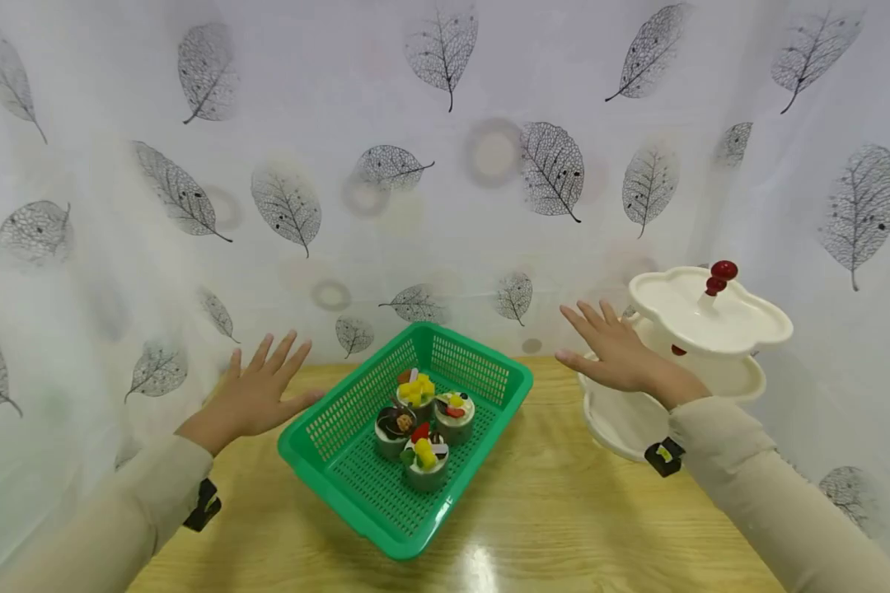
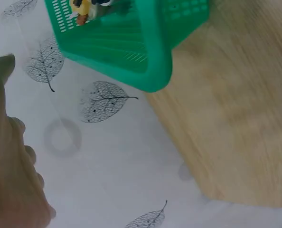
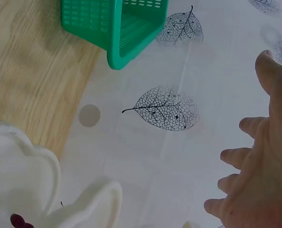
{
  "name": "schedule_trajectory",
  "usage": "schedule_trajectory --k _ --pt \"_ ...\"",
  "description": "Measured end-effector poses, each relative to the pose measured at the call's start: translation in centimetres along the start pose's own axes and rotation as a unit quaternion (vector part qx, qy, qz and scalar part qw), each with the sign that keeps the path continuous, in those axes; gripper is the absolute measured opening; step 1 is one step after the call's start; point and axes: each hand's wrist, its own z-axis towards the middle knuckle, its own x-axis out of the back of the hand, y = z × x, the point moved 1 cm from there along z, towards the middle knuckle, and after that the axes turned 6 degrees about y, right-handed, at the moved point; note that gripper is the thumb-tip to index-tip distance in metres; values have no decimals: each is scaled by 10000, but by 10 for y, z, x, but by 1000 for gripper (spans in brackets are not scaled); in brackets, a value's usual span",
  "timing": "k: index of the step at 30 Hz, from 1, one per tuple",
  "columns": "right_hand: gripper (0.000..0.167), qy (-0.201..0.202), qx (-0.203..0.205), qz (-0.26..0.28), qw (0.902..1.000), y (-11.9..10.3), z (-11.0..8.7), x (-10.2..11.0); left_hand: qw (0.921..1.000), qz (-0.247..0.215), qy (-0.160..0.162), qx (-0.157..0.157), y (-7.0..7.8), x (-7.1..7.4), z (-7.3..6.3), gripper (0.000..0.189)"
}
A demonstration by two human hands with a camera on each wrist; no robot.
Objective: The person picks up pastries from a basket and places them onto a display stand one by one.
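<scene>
In the head view my left hand hovers with fingers spread beside the left rim of a green plastic basket. Inside the basket several small decorated cupcakes stand clustered, topped with yellow, red and dark pieces. My right hand, its fingers also spread, is in the air just left of a white tiered stand with a red knob on top. Neither hand holds anything. The left wrist view shows the left hand at its edge, apart from the basket; the right wrist view shows the right hand likewise.
A light wooden table lies under the basket and stand. Behind it hangs a pale curtain printed with dark leaves. Dark straps with small devices are on both wrists, over beige sleeves.
</scene>
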Motion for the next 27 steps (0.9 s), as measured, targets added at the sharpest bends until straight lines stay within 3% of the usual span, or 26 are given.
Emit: schedule_trajectory --k 5,11,15,21,27 --pt "73 331 150 503 9981 0 -6 -12 9991 -145 156 -367 1 -16 3 88" --pt "70 403 81 1129 9928 -1 -19 -28 9974 -450 152 -538 2 -48 9 90" --pt "66 701 94 1298 9890 -4 -27 -39 9954 -680 276 -614 7 -65 6 89" --pt "59 1319 111 1749 9756 -5 -40 -52 9939 -807 334 -666 9 -86 1 87" --pt "55 1379 189 2240 9646 -3 -53 -66 9947 -702 334 -670 9 -98 -1 86"
